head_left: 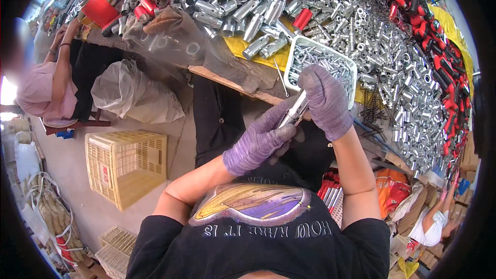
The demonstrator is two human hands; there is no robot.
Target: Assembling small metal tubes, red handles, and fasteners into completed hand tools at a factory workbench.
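Both my hands wear purple-grey knit gloves and meet in front of my chest, over my lap. My left hand [261, 139] is wrapped round a slim silver metal tool part [295, 109], held at a slant; its exact kind is unclear. At the part's upper end my right hand [326, 101] is closed, fingertips pressed together; whether it also pinches a small piece there is hidden. Right behind that hand, a white plastic tray [287, 64] full of small pins or screws [315, 57] sits on the bench edge.
Heaps of silver metal sleeves [227, 0] and small fittings [361, 36] cover the bench. Red-and-black handles [447, 82] lie along its right side. A thin rod [281, 78] rests near the wooden edge [227, 82]. A yellow crate [111, 170] stands left; a co-worker [54, 82] sits beyond it.
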